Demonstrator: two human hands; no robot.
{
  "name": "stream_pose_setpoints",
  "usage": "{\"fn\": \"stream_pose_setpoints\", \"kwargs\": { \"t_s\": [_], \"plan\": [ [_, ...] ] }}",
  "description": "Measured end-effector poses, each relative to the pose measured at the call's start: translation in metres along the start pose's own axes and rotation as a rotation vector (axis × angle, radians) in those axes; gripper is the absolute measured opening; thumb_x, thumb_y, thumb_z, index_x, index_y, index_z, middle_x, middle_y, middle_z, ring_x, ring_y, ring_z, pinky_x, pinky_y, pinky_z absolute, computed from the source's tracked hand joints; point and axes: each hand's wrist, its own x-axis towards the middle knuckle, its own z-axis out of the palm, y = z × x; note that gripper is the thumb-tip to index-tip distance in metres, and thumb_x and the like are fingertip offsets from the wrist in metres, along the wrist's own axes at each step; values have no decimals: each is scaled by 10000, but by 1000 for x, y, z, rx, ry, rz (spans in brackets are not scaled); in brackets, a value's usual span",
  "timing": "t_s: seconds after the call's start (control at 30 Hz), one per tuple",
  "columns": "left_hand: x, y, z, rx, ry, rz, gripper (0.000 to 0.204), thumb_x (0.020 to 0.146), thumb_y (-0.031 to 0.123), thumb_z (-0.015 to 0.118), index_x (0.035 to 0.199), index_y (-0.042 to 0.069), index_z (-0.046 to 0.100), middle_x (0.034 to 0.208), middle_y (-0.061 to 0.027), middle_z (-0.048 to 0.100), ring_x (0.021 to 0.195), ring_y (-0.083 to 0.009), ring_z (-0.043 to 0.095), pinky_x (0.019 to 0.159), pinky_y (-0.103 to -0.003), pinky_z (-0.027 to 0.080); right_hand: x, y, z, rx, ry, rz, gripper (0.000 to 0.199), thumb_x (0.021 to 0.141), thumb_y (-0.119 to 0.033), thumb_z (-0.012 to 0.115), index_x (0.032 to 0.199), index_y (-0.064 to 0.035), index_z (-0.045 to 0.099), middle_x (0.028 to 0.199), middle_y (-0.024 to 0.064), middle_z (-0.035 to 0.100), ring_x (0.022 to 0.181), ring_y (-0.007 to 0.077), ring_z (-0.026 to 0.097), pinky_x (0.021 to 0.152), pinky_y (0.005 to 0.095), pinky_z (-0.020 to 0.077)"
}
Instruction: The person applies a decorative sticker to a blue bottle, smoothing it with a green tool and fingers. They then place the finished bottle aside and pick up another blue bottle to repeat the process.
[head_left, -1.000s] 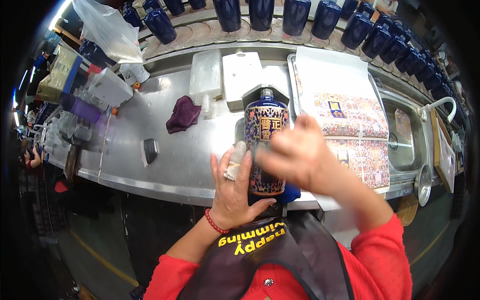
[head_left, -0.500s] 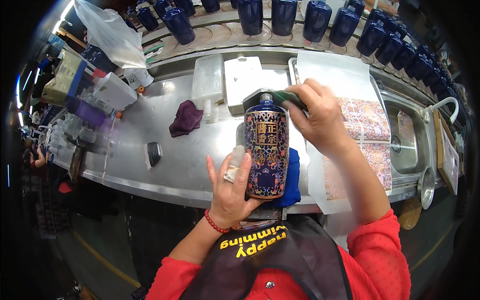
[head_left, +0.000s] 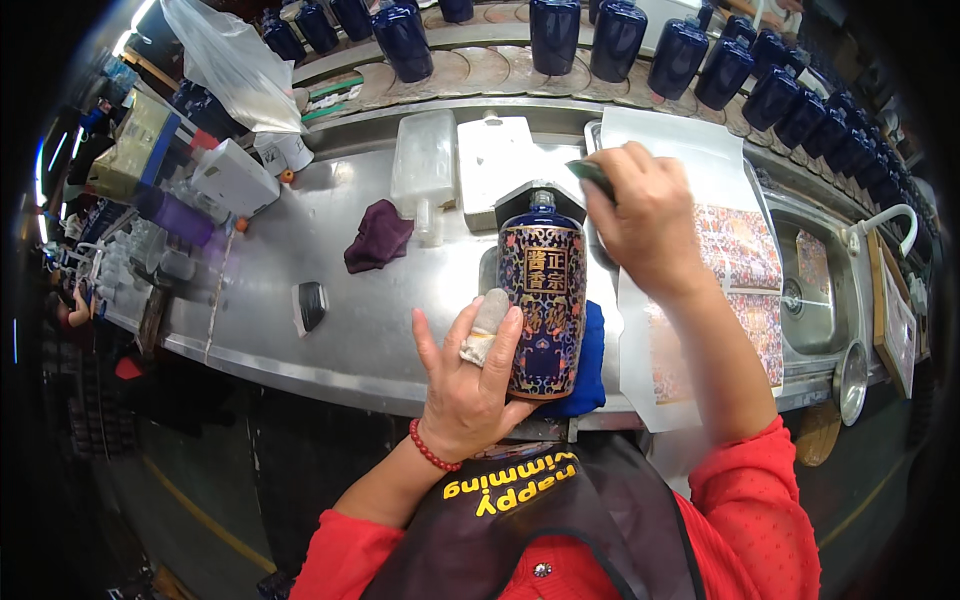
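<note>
A dark blue bottle [head_left: 546, 325] with a colourful floral pattern and gold panels lies in front of me, its neck pointing away. My left hand [head_left: 470, 375] steadies it from the lower left, thumb at its base and fingers along its side. One finger of that hand wears a pale cloth cover [head_left: 482, 330]. Up and to the right of the neck, my right hand [head_left: 645, 220] grips a flat dark green scraper-like piece [head_left: 592, 178], apart from the bottle. A dark angular support [head_left: 512, 208] shows behind the neck. Under the bottle's right side is a blue cloth [head_left: 590, 365].
Patterned printed sheets [head_left: 715, 240] lie on the right beside a steel sink [head_left: 815, 270]. A purple cloth [head_left: 380, 237], a clear plastic container [head_left: 424, 160] and a white box [head_left: 495, 150] rest on the steel table. Plain blue bottles [head_left: 620, 40] line the conveyor [head_left: 480, 75] behind.
My right hand has drawn the green piece away from the bottle's neck, toward the right. The bottles on the conveyor have shifted right. My left hand keeps its hold on the patterned bottle.
</note>
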Motion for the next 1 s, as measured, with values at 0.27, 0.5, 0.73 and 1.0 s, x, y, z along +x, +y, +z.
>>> {"fn": "stream_pose_setpoints", "kwargs": {
  "t_s": [0.27, 0.5, 0.73, 1.0],
  "plan": [
    [15, -45, 8, -334, -108, 52, 1234, 798, 857, 529, 1600, -22, 205, 1588, -264, 335, 1490, -471, 247, 1198, -646, 20, -59, 15, 16, 649, 0, 574, 203, 963, -194, 704, 1031, -11, 647, 850, 90, 707, 767, 103, 658, 688, 262, 528],
    [66, -72, 9, -265, -103, 170, 1033, 912, 812, 381, 1578, 24, 333, 1511, -210, 497, 1501, -424, 266, 1205, -638, 46, -84, 6, 11, 1082, -22, 721, 189, 978, -195, 695, 1028, -20, 641, 820, 5, 638, 722, 59, 593, 626, 223, 492],
    [91, -60, -8, -46, -180, 336, 866, 932, 777, 368, 1512, 147, 498, 1402, -107, 623, 1488, -365, 324, 1219, -624, 9, -94, 9, 14, 1105, 28, 734, 182, 976, -165, 694, 1048, -6, 646, 839, 24, 683, 717, 62, 628, 613, 223, 510],
    [23, 8, -7, 1, -148, 419, 502, 914, 508, 637, 1316, 209, 658, 1333, -15, 656, 1418, -253, 450, 1218, -660, -12, -93, -2, 5, 1234, -107, 654, 226, 970, -191, 717, 1090, -14, 642, 874, 18, 675, 768, 77, 624, 695, 235, 515]
  ]
}}
